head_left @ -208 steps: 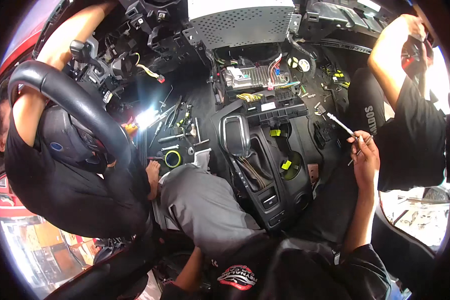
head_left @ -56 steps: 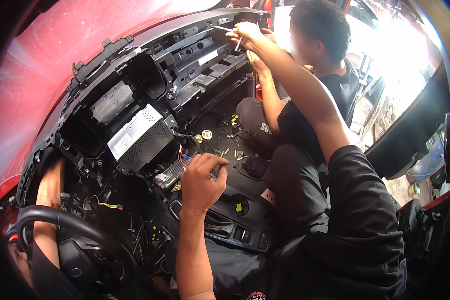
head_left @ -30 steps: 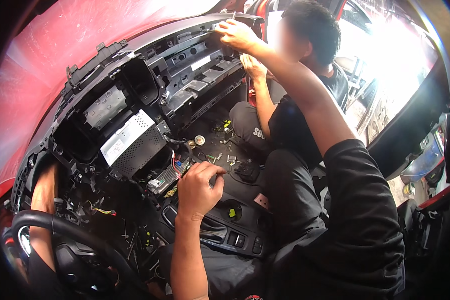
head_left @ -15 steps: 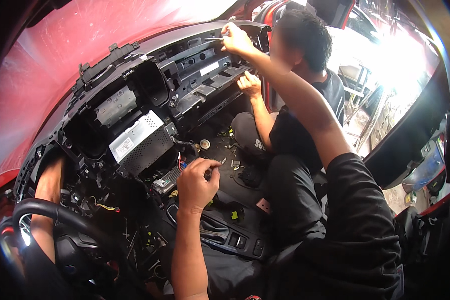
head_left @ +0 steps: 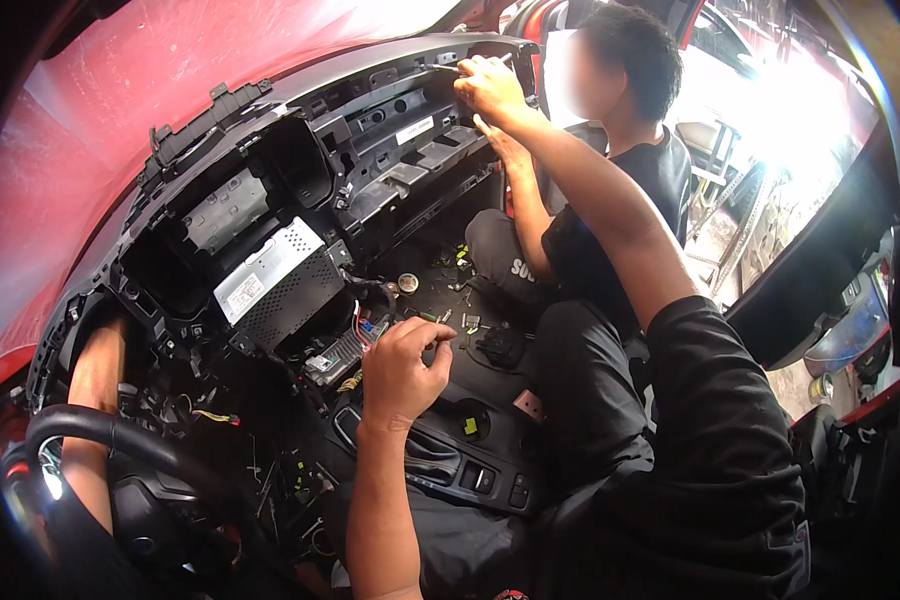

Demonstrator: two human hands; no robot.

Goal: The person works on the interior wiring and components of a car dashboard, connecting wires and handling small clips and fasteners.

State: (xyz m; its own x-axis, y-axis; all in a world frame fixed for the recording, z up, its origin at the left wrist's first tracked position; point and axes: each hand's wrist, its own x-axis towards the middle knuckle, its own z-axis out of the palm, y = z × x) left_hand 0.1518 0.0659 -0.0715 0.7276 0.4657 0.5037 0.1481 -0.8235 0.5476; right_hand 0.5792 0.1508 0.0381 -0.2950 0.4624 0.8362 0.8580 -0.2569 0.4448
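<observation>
Head view, close in: the person's left hand [head_left: 402, 372] hangs above the centre console [head_left: 500, 488], fingers curled toward the thumb; from where I stand I cannot tell whether anything is pinched between them. Just below it in view is the folded gear boot [head_left: 430, 463], and a little farther off a silver module [head_left: 336, 359] with coloured wires [head_left: 357, 318]. Beyond that, a perforated metal box [head_left: 285, 285] sits tilted in the stripped dashboard [head_left: 380, 135].

Farthest out, the right hand [head_left: 492, 92] has its fingers closed around a slim tool [head_left: 442, 68], whose shaft points left along the dashboard's upper edge on the passenger side; whether its tip touches anything is too small to make out. Just below, a co-worker's hand [head_left: 505, 148] is near the far end of the dashboard.

I'd judge the step in hand to be tool work at that upper edge, done by the right hand, with the left taking no visible part. To my eye, the next move calls for seating the tip squarely, a steady wrist at that long reach, and care for the co-worker's hand close beneath.
</observation>
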